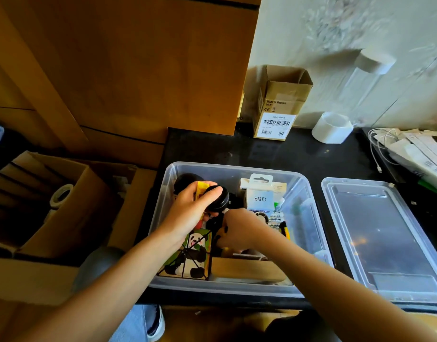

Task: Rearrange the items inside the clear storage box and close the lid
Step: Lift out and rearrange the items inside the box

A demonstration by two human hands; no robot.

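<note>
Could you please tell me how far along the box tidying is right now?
Midway. The lid is off, lying right of the clear box. The left hand grips a black round item and a yellow one; the right hand reaches among the contents. Closing remains.

The clear storage box (233, 169) sits open at lower centre of the frame, crowded with small items; its clear lid (385, 240) lies flat just right.
</note>
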